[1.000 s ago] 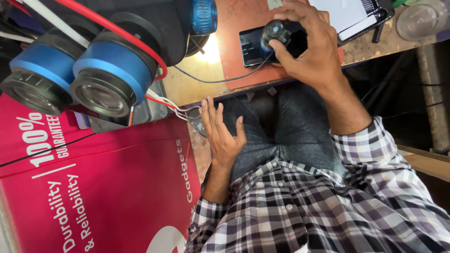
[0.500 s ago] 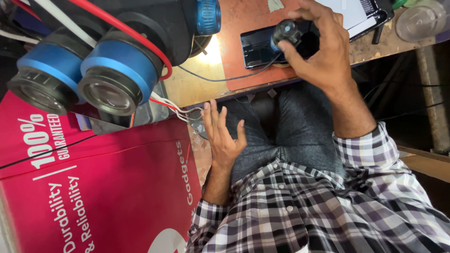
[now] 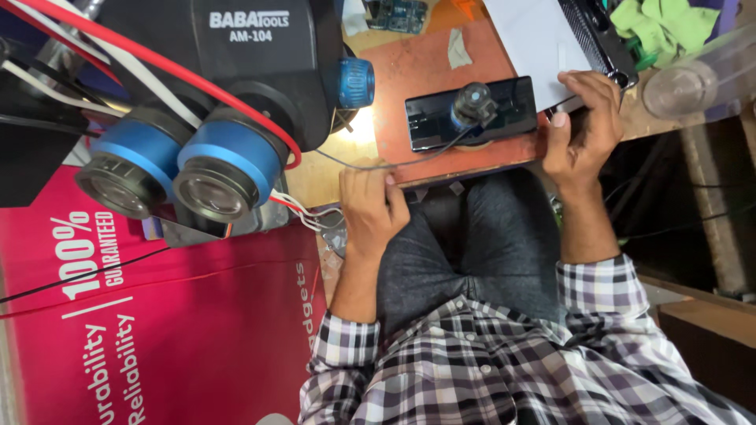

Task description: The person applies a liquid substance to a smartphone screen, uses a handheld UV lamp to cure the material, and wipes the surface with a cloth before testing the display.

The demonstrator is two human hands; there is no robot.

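While both rest at mat (image 3: 441, 63) edge | left hand (image 3: 370, 208) curled (empty) | right hand (image 3: 583, 130) loose, empty

A black microscope (image 3: 236, 86) with two blue-ringed eyepieces (image 3: 185, 169) and a blue knob (image 3: 356, 82) stands above and beside the left hand, a red cable looping over it. Below them lies a red printed box (image 3: 157, 330). Past the right hand sit a clear plastic cup (image 3: 693, 79), a green cloth (image 3: 657, 27) and a white sheet (image 3: 531, 35).

Black phone (image 3: 471, 114) on a rust-red mat (image 3: 425, 71); blue-ringed microscope eyepieces (image 3: 181, 173) (black body); checked shirt (image 3: 504, 362).
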